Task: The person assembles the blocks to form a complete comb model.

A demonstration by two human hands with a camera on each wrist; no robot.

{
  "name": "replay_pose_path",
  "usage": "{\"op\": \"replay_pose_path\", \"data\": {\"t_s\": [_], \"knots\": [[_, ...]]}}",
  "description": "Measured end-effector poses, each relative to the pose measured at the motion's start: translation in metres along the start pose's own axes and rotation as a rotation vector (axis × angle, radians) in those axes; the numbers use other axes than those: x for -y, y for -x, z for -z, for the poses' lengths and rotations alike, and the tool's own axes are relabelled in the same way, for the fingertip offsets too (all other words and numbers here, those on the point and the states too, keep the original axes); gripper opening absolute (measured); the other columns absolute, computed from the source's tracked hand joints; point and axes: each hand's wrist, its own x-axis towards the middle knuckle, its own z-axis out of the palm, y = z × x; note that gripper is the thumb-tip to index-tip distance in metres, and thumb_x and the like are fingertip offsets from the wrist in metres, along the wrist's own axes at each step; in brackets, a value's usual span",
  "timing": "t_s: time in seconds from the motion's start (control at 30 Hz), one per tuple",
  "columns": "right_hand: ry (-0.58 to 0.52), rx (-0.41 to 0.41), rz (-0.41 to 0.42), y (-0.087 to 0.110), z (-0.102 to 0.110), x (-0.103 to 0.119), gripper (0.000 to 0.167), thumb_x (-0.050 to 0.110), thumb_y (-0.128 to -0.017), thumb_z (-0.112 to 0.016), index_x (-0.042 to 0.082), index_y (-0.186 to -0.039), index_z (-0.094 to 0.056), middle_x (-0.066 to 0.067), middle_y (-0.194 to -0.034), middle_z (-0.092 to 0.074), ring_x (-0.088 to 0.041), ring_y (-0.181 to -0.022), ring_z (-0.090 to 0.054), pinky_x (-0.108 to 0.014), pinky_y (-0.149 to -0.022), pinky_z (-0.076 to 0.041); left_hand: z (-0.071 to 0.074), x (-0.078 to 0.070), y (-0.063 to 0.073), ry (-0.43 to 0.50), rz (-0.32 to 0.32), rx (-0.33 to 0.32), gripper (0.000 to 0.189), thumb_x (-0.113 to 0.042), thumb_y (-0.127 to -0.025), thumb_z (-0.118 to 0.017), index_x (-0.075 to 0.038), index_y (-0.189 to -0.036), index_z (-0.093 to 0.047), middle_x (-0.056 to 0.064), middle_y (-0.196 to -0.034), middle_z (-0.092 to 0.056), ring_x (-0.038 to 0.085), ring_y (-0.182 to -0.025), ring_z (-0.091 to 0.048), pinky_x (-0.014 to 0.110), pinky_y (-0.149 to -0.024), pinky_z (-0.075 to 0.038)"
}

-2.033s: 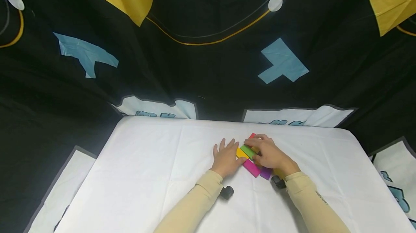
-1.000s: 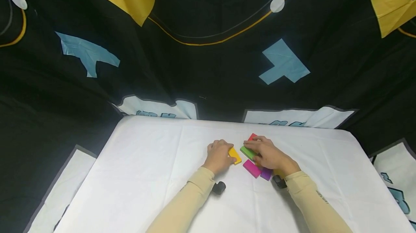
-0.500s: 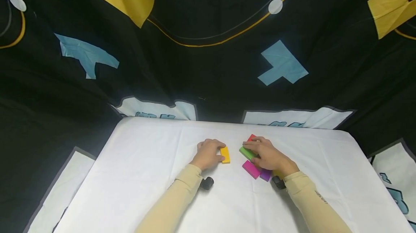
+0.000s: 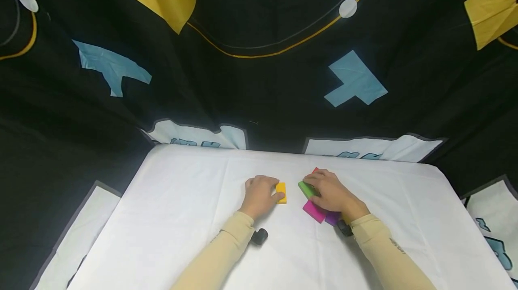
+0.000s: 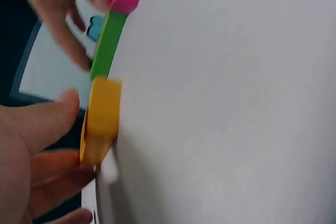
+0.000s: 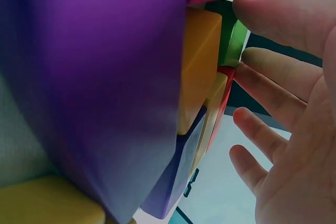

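A yellow block [image 4: 281,193] lies on the white table, with my left hand [image 4: 260,195] beside it. In the left wrist view the thumb [image 5: 65,109] is apart from the block and the fingers are loosely bent near its lower end. My right hand [image 4: 331,192] pinches a green block [image 4: 306,189] between thumb and fingers at its ends, at the edge of a cluster of coloured blocks. A magenta block [image 4: 314,211], a purple block [image 4: 332,218] and a red block [image 4: 315,170] show around that hand, which hides the middle of the cluster from the head camera.
From the right wrist, an orange block [image 6: 202,51], a violet block [image 6: 173,174] and another yellow block [image 6: 47,203] appear within the cluster. The white cloth-covered table [image 4: 182,200] ends at a black patterned curtain [image 4: 259,92] behind. A black wrist camera [image 4: 259,236] sits under the left wrist.
The left hand has drawn the yellow block leftward out of the cluster and turned it; its thumb has since come away. The right hand stays at the green block, shifting slightly.
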Motion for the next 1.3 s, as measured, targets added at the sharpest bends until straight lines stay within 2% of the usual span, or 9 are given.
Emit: {"op": "replay_pose_path", "data": {"t_s": [0.07,0.2,0.47,0.6,0.77,0.93,1.1,1.3], "knots": [[-0.006,-0.012,0.008,0.000,-0.001,-0.001,0.052,0.022,-0.086,-0.076,0.005,-0.134,-0.064,-0.010,-0.134,-0.063,-0.036,-0.132,-0.045,-0.057,-0.108,-0.039,-0.004,-0.006,0.003,-0.039,0.005,-0.042,0.049,-0.039,-0.084,-0.081,-0.009,-0.122,-0.072,0.004,-0.119,-0.072,0.028,-0.118,-0.057,0.051,-0.103,-0.035],[-0.010,-0.023,0.013,0.000,-0.002,0.000,0.052,0.022,-0.086,-0.075,0.004,-0.134,-0.064,-0.010,-0.134,-0.063,-0.036,-0.132,-0.045,-0.057,-0.109,-0.038,-0.006,-0.016,0.007,-0.069,0.013,-0.103,0.052,-0.037,-0.078,-0.087,-0.007,-0.118,-0.073,0.005,-0.116,-0.073,0.027,-0.114,-0.058,0.048,-0.101,-0.038],[0.003,-0.021,-0.012,-0.003,-0.003,0.003,0.056,0.028,-0.087,-0.076,0.004,-0.136,-0.062,-0.012,-0.137,-0.061,-0.035,-0.133,-0.047,-0.057,-0.111,-0.037,-0.001,-0.020,0.008,-0.054,0.034,-0.100,0.048,-0.029,-0.081,-0.085,-0.008,-0.122,-0.073,0.006,-0.132,-0.067,0.029,-0.124,-0.059,0.047,-0.103,-0.043],[0.019,-0.037,-0.022,-0.006,-0.004,0.005,0.057,0.031,-0.088,-0.075,0.003,-0.135,-0.062,-0.013,-0.137,-0.062,-0.036,-0.132,-0.049,-0.057,-0.111,-0.036,-0.001,-0.019,0.009,-0.051,0.061,-0.094,0.048,-0.029,-0.082,-0.084,-0.009,-0.124,-0.072,0.007,-0.135,-0.065,0.029,-0.126,-0.058,0.047,-0.102,-0.043],[0.014,-0.036,-0.055,-0.008,-0.007,0.007,0.059,0.034,-0.087,-0.076,0.003,-0.135,-0.062,-0.014,-0.137,-0.061,-0.036,-0.132,-0.049,-0.057,-0.112,-0.035,-0.002,-0.019,0.007,-0.074,0.091,-0.120,0.046,-0.029,-0.083,-0.083,-0.011,-0.124,-0.073,0.007,-0.135,-0.065,0.029,-0.124,-0.059,0.046,-0.098,-0.044],[-0.021,-0.029,-0.091,-0.009,-0.007,0.008,0.060,0.033,-0.085,-0.078,0.004,-0.135,-0.062,-0.012,-0.135,-0.063,-0.034,-0.128,-0.051,-0.055,-0.110,-0.038,-0.003,-0.018,0.003,-0.102,0.101,-0.167,0.043,-0.029,-0.083,-0.083,-0.010,-0.121,-0.074,0.010,-0.130,-0.067,0.030,-0.118,-0.063,0.045,-0.095,-0.046],[-0.035,-0.037,-0.122,-0.012,-0.009,0.008,0.059,0.033,-0.084,-0.080,0.006,-0.134,-0.063,-0.011,-0.130,-0.065,-0.031,-0.121,-0.053,-0.052,-0.104,-0.044,-0.003,-0.018,-0.003,-0.125,0.108,-0.226,0.042,-0.029,-0.082,-0.083,-0.007,-0.117,-0.075,0.012,-0.115,-0.074,0.029,-0.102,-0.069,0.042,-0.086,-0.048],[-0.064,-0.058,-0.149,-0.014,-0.008,0.009,0.059,0.032,-0.082,-0.083,0.005,-0.131,-0.066,-0.010,-0.124,-0.068,-0.027,-0.111,-0.054,-0.047,-0.093,-0.050,-0.004,-0.016,-0.008,-0.145,0.109,-0.241,0.040,-0.029,-0.082,-0.083,-0.008,-0.114,-0.076,0.010,-0.106,-0.076,0.027,-0.095,-0.070,0.040,-0.082,-0.048]]}}
